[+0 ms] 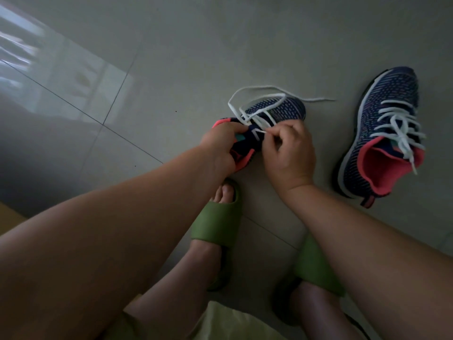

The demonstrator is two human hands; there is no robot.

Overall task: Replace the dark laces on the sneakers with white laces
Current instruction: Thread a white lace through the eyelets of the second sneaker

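Nearest, 2 smooth green foam slides [215, 219] sit on glossy grey floor tiles [171, 57]. Beyond them, the left hand [220, 148] grips the collar of a navy knit sneaker [277, 109] with coral lining; the right hand [289, 148] pinches its flat white lace [255, 94]. Hands hide the eyelets. The second sneaker [382, 133], white-laced, lies right.
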